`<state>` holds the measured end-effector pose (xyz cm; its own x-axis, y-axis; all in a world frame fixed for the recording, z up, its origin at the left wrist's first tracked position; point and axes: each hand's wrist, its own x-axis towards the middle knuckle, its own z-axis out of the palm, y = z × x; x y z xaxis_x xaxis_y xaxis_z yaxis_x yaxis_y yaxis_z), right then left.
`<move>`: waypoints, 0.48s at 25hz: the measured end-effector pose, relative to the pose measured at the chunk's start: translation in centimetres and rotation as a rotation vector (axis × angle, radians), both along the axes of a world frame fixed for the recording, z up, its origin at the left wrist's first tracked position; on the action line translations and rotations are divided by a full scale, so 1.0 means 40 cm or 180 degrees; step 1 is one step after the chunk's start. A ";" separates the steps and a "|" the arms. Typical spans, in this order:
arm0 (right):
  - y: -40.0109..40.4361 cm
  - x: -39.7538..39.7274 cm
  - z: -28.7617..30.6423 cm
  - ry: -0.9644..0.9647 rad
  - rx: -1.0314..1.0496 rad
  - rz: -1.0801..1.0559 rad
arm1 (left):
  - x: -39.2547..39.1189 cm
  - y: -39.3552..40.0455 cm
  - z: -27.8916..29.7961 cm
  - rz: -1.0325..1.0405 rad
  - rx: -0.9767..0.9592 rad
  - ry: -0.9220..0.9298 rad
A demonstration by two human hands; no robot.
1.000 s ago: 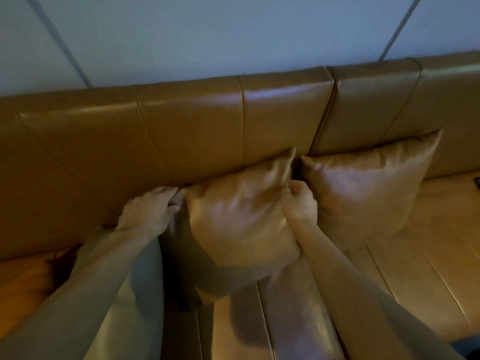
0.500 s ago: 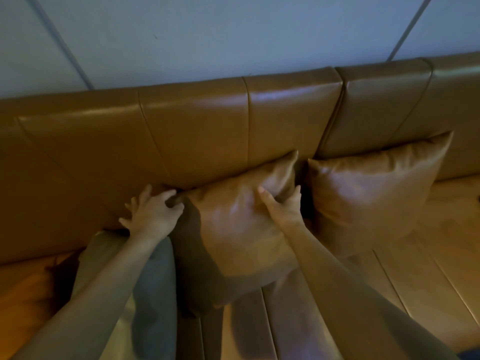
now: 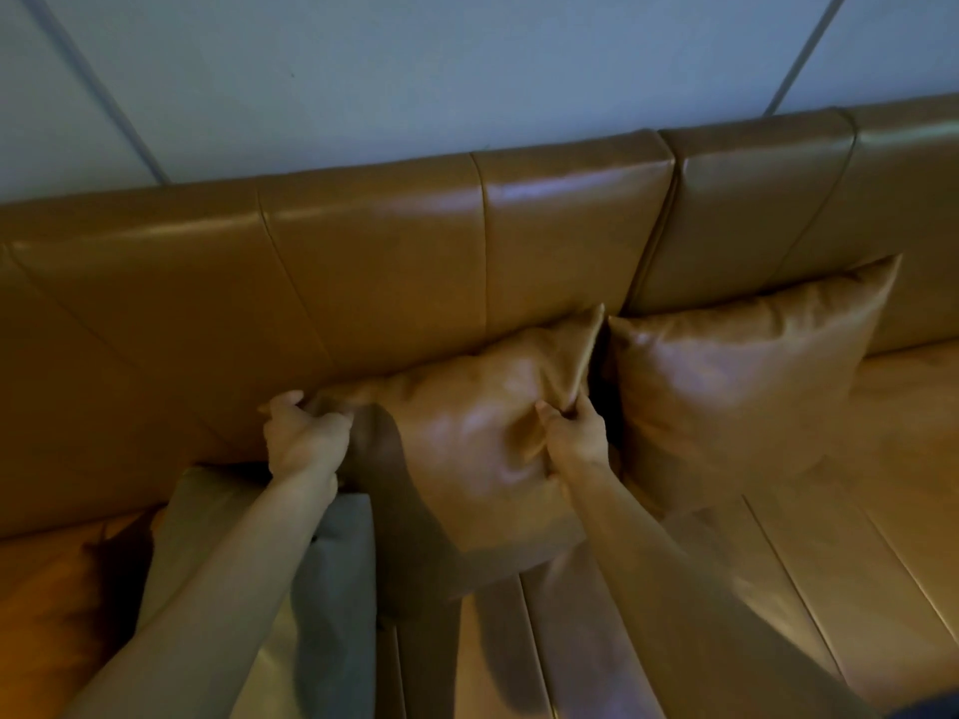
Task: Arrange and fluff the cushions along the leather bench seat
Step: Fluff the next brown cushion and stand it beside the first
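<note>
A tan leather cushion (image 3: 467,438) leans against the backrest (image 3: 394,282) in the middle of the bench. My left hand (image 3: 303,441) clutches its upper left corner. My right hand (image 3: 573,438) pinches its right edge just below the upper right corner. A second tan cushion (image 3: 737,386) stands upright directly to the right, almost touching. A third, paler cushion (image 3: 332,578) lies low on the left, partly hidden under my left forearm.
The leather seat (image 3: 809,578) runs on to the right with stitched seams. A pale panelled wall (image 3: 467,70) rises behind the backrest. At the far left the seat (image 3: 36,604) glows orange in shadow.
Both hands went from resting loosely on the middle cushion to gripping it: the left closed on its left corner, the right pinched its right edge. The cushion's top looks bunched and pulled up.
</note>
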<state>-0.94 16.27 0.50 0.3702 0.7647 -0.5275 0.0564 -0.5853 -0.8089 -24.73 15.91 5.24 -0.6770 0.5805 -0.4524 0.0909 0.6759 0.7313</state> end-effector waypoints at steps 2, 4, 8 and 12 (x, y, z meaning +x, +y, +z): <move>-0.015 0.021 0.014 -0.0137 0.0218 -0.0251 | 0.028 -0.001 0.013 0.0031 0.0336 0.0083; -0.020 0.048 0.016 -0.0144 0.0322 -0.0353 | 0.053 0.006 0.025 0.0030 0.0459 0.0039; -0.026 0.065 0.021 -0.0088 0.0235 -0.0243 | 0.075 0.007 0.028 -0.0182 0.0344 -0.0026; -0.041 0.047 0.063 -0.0278 0.0039 -0.0479 | 0.056 -0.012 0.029 -0.0545 0.0400 0.0095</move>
